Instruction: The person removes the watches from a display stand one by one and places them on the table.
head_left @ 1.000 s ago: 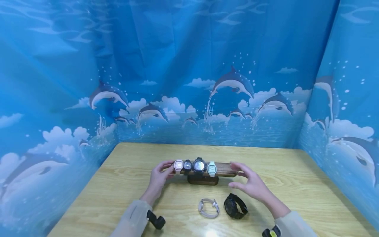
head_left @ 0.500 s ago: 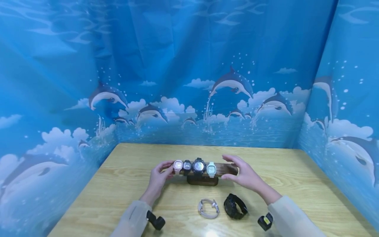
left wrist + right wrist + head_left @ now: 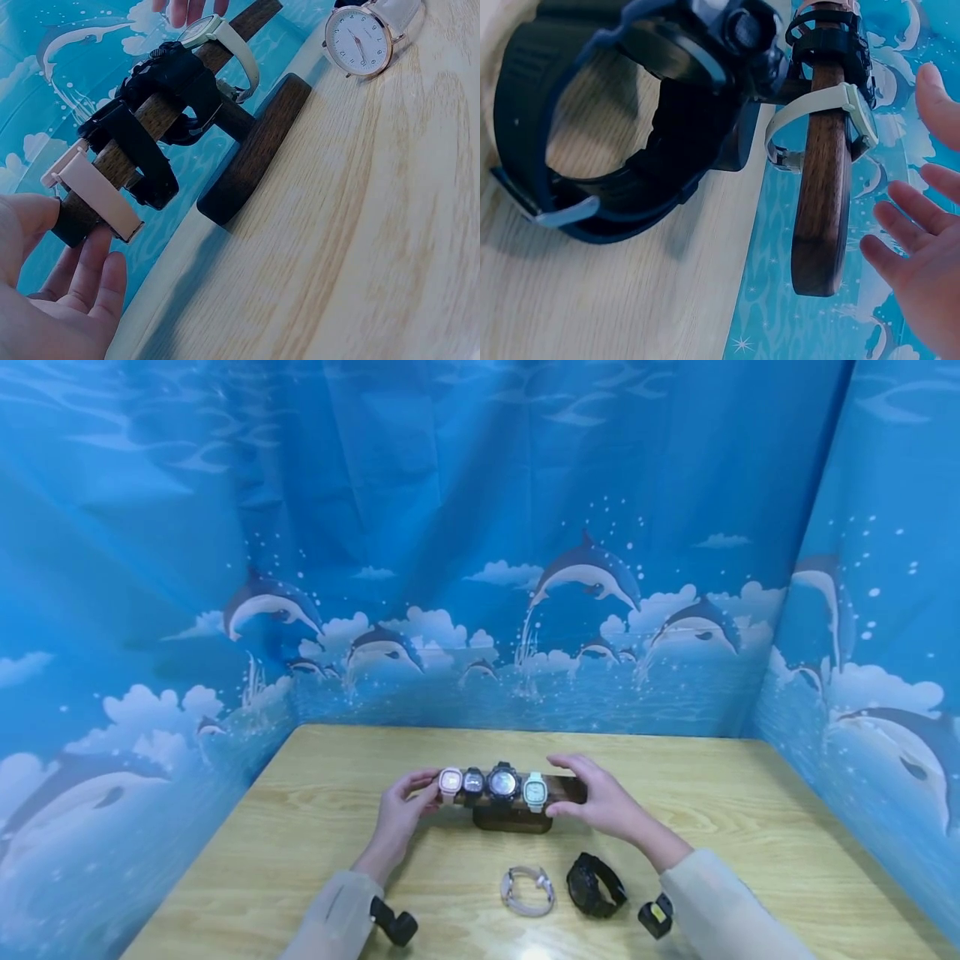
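A dark wooden watch stand (image 3: pixel 566 788) bears a pink watch (image 3: pixel 450 782), a small black watch (image 3: pixel 473 782), a larger round black watch (image 3: pixel 502 783) and a mint-green watch (image 3: pixel 536 792). My left hand (image 3: pixel 400 812) holds the bar's left end, thumb and fingers around it beside the pink watch (image 3: pixel 101 195). Near the mint watch, my right hand (image 3: pixel 603 799) spreads its thumb and fingers about the bar's right part. In the right wrist view those fingers (image 3: pixel 904 217) are extended, apart from the bar and the mint watch (image 3: pixel 861 120).
On the wooden table (image 3: pixel 337 760), in front of the stand, lie a pale-strapped watch (image 3: pixel 507 887) with a white dial and a chunky black watch (image 3: pixel 585 887). A blue dolphin-print curtain (image 3: pixel 480 568) hangs behind the table and along its sides.
My right hand has moved left along the bar, from its right end to near the mint watch. My left hand keeps its hold, and the watches on the table stay put.
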The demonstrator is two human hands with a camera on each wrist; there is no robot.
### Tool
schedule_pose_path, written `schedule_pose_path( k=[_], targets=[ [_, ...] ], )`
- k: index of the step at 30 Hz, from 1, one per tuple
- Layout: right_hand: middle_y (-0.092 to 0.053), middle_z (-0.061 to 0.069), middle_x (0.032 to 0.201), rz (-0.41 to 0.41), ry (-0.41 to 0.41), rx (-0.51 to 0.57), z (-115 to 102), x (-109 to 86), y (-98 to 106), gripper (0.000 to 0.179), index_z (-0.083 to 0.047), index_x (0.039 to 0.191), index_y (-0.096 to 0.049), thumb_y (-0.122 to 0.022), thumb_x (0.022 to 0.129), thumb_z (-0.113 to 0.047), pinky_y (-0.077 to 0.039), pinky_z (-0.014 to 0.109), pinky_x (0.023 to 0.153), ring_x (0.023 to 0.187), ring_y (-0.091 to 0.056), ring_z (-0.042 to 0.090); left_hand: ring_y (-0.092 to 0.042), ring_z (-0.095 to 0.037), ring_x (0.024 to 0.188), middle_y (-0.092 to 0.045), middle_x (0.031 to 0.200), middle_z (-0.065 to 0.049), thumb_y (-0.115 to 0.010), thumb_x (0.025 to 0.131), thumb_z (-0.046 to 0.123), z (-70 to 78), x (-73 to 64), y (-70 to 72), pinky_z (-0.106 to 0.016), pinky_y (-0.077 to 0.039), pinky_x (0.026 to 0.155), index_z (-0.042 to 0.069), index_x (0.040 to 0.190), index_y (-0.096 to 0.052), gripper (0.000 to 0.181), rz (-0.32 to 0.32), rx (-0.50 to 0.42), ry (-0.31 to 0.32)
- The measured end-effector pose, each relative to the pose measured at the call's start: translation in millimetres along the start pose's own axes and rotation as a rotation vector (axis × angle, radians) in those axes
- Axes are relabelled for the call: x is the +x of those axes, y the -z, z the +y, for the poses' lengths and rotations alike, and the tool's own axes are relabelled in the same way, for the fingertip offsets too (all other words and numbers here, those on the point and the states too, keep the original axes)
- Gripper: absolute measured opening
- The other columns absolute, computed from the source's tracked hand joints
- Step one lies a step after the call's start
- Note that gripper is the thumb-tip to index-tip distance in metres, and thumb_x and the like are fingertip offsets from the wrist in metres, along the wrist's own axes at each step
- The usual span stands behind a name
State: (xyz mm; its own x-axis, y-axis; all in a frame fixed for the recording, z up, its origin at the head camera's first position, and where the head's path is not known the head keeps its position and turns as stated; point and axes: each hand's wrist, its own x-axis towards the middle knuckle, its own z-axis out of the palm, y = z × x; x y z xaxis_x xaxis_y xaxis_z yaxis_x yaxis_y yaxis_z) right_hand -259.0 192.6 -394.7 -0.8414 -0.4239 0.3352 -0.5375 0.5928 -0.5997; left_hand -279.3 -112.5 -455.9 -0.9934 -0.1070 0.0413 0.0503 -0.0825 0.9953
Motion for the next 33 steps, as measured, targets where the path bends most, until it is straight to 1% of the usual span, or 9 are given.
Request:
schedule_pose_path(
  k=[4,8,15,24,33],
  targets=[
    [-0.048,0.011,0.133,0.003,-0.017,-0.005,2,0.8,-2,0.074,-0.008,0.135,-0.045,-0.079,0.072,-0.024,-0.037,0.054,0.099,0.122,-0.044,0.034,-0.063,-0.02,0.084,-0.061,0.11,-0.015,-0.068,0.083,0.009,-1.7,0.5,0.5,-0.032,-0.055,0.076,0.003,0.113,-0.061,0.032,-0.005,0.003,-0.01],
    [-0.049,0.011,0.132,-0.019,-0.02,-0.021,4,2.5,-5,0.074,-0.007,0.135,-0.045,-0.078,0.072,-0.028,-0.038,0.052,0.099,0.12,-0.045,0.033,-0.063,-0.02,0.083,-0.061,0.11,-0.015,-0.068,0.083,0.01,-2.2,0.7,1.1,-0.032,-0.056,0.075,0.003,0.113,-0.062,0.031,-0.007,0.004,-0.02],
    [-0.048,0.012,0.133,-0.034,-0.052,-0.015,0,5.6,-8,0.073,-0.008,0.135,-0.045,-0.079,0.072,-0.023,-0.037,0.053,0.1,0.122,-0.043,0.033,-0.063,-0.021,0.083,-0.062,0.109,-0.013,-0.068,0.083,0.01,-1.2,-0.4,0.4,-0.033,-0.056,0.075,0.006,0.112,-0.063,0.03,-0.002,0.015,-0.008],
    [-0.048,0.012,0.132,-0.061,-0.044,-0.051,0,10.0,-13,0.074,-0.008,0.134,-0.046,-0.08,0.07,-0.025,-0.039,0.053,0.098,0.118,-0.046,0.033,-0.063,-0.02,0.082,-0.061,0.111,-0.016,-0.067,0.084,0.007,1.3,-2.5,-0.4,-0.035,-0.055,0.078,0.001,0.115,-0.061,0.032,-0.015,-0.006,-0.008],
    [-0.047,0.01,0.133,-0.105,-0.084,-0.072,-3,17.5,-17,0.074,-0.01,0.134,-0.047,-0.08,0.07,-0.025,-0.035,0.052,0.102,0.121,-0.044,0.032,-0.063,-0.019,0.084,-0.06,0.112,-0.017,-0.067,0.084,0.007,0.2,-1.9,0.3,-0.034,-0.055,0.077,0.001,0.114,-0.061,0.031,-0.02,-0.014,-0.012]
  ],
)
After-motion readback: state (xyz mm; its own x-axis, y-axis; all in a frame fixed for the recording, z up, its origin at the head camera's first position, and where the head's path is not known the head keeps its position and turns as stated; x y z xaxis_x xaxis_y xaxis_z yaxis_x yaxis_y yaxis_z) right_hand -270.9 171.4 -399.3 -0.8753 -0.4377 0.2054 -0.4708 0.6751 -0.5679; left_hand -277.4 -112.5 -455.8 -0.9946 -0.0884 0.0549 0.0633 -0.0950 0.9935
